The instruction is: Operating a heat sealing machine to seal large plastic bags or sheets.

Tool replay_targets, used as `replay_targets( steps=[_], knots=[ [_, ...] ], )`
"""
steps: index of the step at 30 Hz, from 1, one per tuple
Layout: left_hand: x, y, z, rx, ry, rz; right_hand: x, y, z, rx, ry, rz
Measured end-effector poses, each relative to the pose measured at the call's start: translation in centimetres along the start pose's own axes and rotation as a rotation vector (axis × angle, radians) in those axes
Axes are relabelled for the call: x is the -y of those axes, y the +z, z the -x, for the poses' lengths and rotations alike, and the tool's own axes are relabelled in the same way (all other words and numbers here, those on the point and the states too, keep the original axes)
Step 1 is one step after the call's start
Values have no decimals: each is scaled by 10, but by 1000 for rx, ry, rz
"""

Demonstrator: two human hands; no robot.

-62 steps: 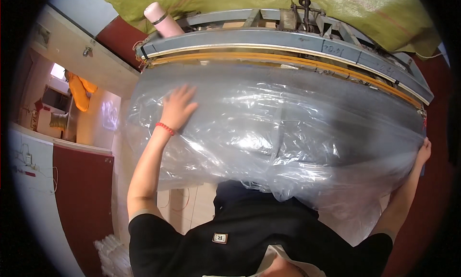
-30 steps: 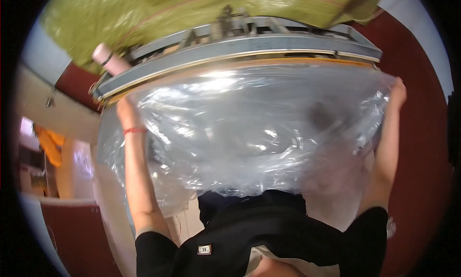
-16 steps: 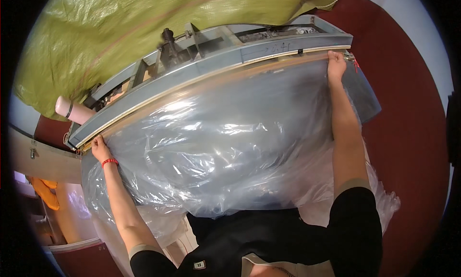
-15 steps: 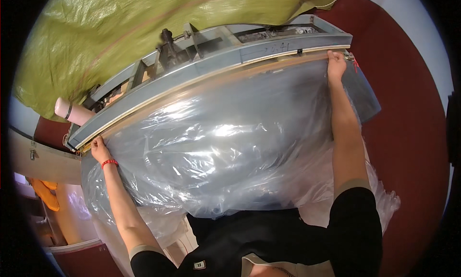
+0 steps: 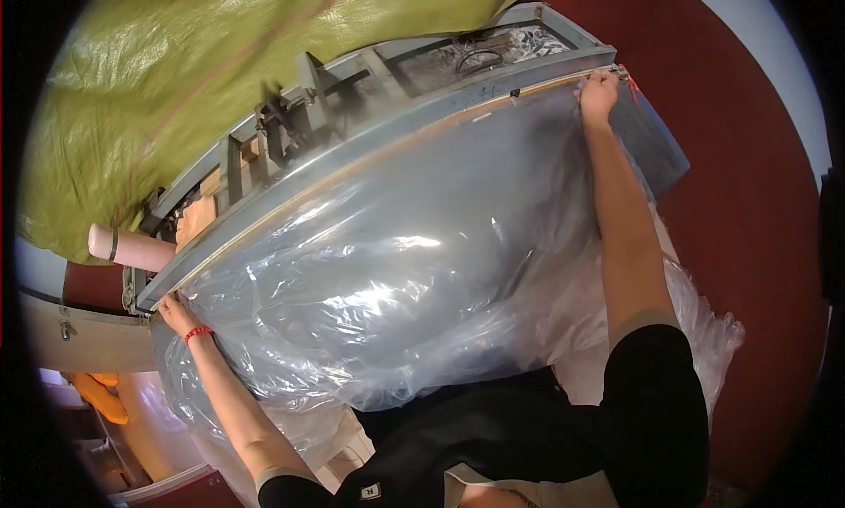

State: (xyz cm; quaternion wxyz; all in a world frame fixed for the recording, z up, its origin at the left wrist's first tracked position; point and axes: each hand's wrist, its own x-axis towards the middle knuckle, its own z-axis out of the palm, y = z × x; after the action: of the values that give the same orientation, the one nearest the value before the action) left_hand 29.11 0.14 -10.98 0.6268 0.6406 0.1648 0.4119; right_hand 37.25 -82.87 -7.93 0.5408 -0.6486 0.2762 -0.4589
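Compared with the view half a second ago, your left hand (image 5: 179, 315) sits lower and your right hand (image 5: 598, 97) slightly higher, while the grey metal beam (image 5: 458, 102) slants more steeply; your head seems to have turned, since both hands keep their places near its two ends. Two seconds ago your left hand lay spread on the clear plastic film (image 5: 378, 270); now it is up at the film's far left corner.

You have the fingers of your left hand drawn together, pinching the film's edge beside the beam, just past the red bead bracelet (image 5: 199, 333) on your wrist. Your right fingers are curled in, gripping the film at the opposite corner; their tips are partly hidden, so you cannot tell exactly how much is caught. Between your hands the film runs along the pale strip (image 5: 440, 123) under the beam, then drapes toward your body in shiny wrinkles, with a loose gathered end on the right. A grey panel (image 5: 650, 147) shows beyond your right forearm.

As a judgement, the step in hand is squaring the film's far edge to the beam. Your next move calls for even tension from both corners, keeping the edge straight.
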Motion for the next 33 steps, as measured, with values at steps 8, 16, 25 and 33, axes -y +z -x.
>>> replay_targets(
  steps=[8, 16, 25, 33],
  knots=[
    [-58, 37, 60, 320, -177, -47, -19, -20, -10, 107, 29, -116],
    [-101, -20, 61, 319, -128, -9, 2, -69, -7, 360, -88, -392],
    [-67, 3, 73, 273, -242, 13, -14, -78, -18, 382, -19, -128],
    [-22, -2, 41, 215, -245, -92, -30, -48, -20, 365, 53, 142]
  ],
)
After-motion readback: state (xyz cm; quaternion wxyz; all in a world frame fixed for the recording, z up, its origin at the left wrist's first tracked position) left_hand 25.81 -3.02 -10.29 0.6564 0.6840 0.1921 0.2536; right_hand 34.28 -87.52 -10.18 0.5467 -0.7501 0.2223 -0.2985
